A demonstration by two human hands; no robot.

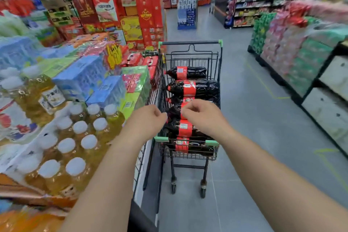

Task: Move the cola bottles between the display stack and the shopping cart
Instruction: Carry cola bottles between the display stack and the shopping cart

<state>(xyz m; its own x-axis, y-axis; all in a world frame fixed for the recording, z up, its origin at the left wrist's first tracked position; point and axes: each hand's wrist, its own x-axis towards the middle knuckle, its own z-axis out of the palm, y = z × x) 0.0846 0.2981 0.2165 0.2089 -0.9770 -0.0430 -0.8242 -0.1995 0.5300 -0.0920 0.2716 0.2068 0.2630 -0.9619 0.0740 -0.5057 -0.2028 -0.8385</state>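
Six cola bottles point(188, 88) lie on their sides in the shopping cart point(219, 73), one behind the next, caps to the left. The left hand point(150, 121) and right hand point(204, 119) are over the middle of the row, fingers point(189, 106) curled; whether they grip a bottle or only hover I cannot tell. Yellow drink bottles point(80, 137) with white caps stand just left of the cart.

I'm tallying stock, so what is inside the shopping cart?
Cola bottles with red labels lie on their sides in the shopping cart. The left hand and right hand cover part of the middle ones; anything beneath the top layer is hidden.
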